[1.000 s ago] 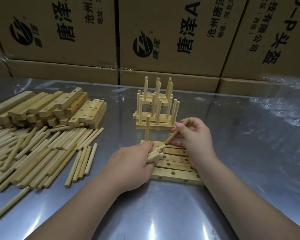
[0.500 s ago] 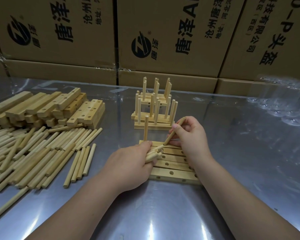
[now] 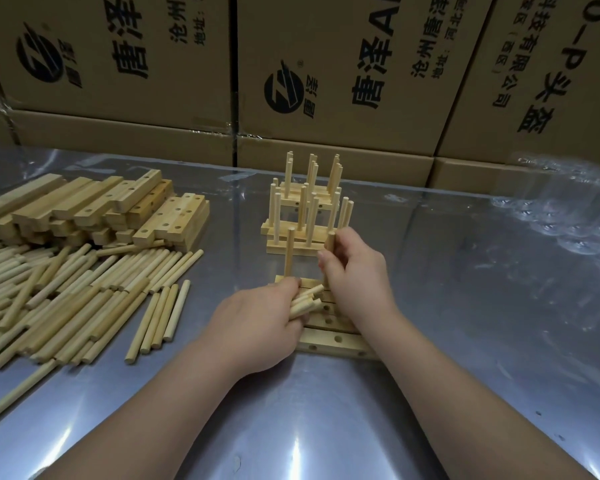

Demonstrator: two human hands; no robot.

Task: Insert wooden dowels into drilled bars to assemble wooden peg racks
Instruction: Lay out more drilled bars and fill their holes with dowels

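Note:
Several drilled wooden bars (image 3: 329, 342) lie side by side on the metal table in front of me. One dowel (image 3: 288, 252) stands upright in the far bar. My right hand (image 3: 355, 275) grips a second dowel (image 3: 329, 242) nearly upright over the far bar, to the right of the standing one; its lower end is hidden behind my fingers. My left hand (image 3: 257, 323) holds a small bundle of dowels (image 3: 305, 301) over the left ends of the bars.
Finished peg racks (image 3: 305, 216) are stacked just behind the bars. A heap of loose dowels (image 3: 73, 292) and a pile of drilled bars (image 3: 94, 213) lie at the left. Cardboard boxes (image 3: 326, 74) wall the table's far side. Clear plastic (image 3: 561, 216) lies at right.
My right hand has turned its dowel from a slant to nearly upright over the far bar. The left hand keeps its bundle in about the same place.

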